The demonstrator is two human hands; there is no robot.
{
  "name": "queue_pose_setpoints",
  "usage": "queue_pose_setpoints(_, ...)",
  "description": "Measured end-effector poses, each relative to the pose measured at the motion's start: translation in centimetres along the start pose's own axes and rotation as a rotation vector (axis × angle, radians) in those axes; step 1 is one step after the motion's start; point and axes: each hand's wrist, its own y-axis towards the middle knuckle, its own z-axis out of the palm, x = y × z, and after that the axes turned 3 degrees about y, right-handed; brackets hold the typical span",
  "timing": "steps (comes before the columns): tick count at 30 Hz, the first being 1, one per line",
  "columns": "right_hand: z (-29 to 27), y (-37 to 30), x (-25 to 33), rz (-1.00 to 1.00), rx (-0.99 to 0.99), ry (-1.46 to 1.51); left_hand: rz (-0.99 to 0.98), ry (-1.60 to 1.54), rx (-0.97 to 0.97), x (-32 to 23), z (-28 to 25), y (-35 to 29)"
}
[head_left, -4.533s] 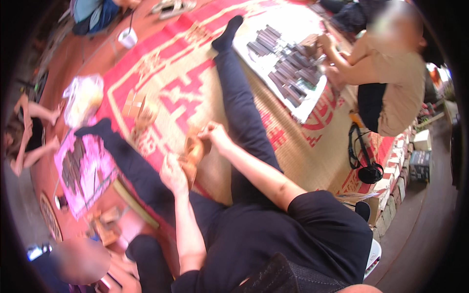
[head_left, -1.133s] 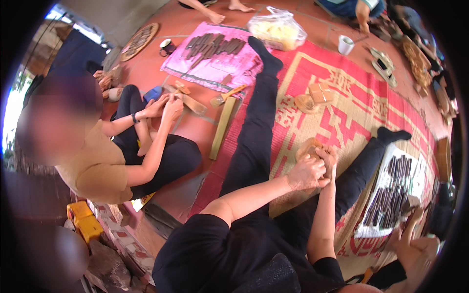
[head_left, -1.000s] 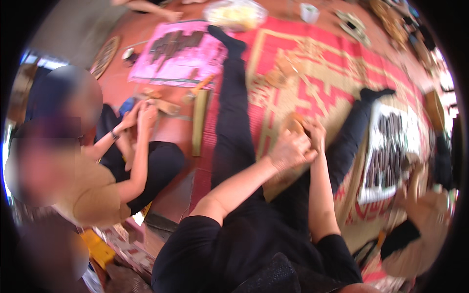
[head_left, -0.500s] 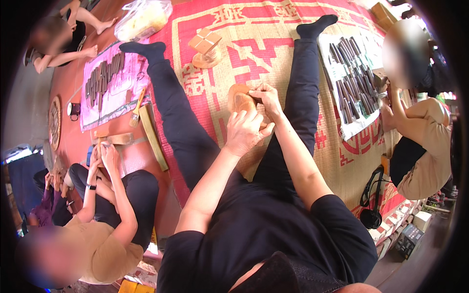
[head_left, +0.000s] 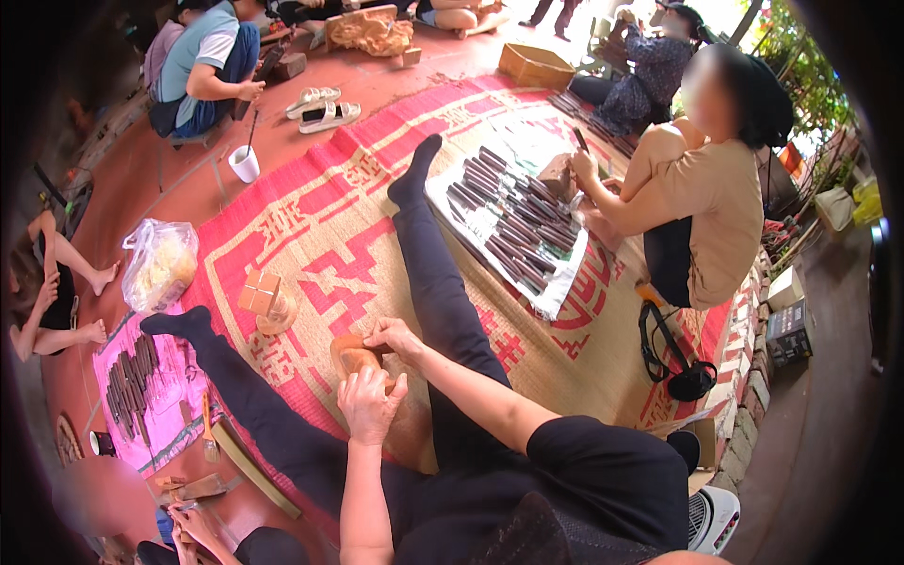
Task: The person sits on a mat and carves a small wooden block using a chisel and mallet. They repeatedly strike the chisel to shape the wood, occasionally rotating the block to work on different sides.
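A rounded, orange-brown carved wooden piece is held between my two hands, over the mat between my outstretched legs. My left hand is closed round its near side, and the fingers hide much of it. At the far right edge, my right hand pinches the piece, fingertips bent against it. Whether anything small lies under those fingers I cannot tell. Beyond my hands, a small wooden block with lines across its top stands beside a rounded wooden piece on the mat.
Dark-handled carving tools lie on a white cloth to the right, with a co-worker beside them. More tools rest on a pink cloth at left, near a brush. A plastic bag sits beyond my left foot.
My view has swung up and to the right, bringing more people and the far floor into sight. Both hands still hold the wooden piece, in much the same grip.
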Motion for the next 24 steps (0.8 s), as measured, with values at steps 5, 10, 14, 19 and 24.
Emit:
queue_pose_setpoints(5,3.0,-1.0,1.5,-0.176,0.112,-0.202,-0.016,-0.002,-0.023,0.8,-0.1,-0.1)
queue_pose_setpoints(10,4.4,-1.0,2.9,0.009,0.005,-0.239,0.000,-0.006,-0.020,0.9,-0.4,-0.2)
queue_pose_setpoints(14,2.6,0.5,2.0,0.039,-0.049,-0.137,0.032,-0.014,-0.007,0.6,-0.2,0.1)
queue_pose_setpoints(19,3.0,0.0,1.4,0.025,0.111,-0.101,0.001,-0.017,-0.008,0.9,-0.1,-0.2)
queue_pose_setpoints(24,3.8,-0.4,1.5,-0.047,0.008,-0.123,0.013,-0.003,0.012,0.5,-0.1,-0.3)
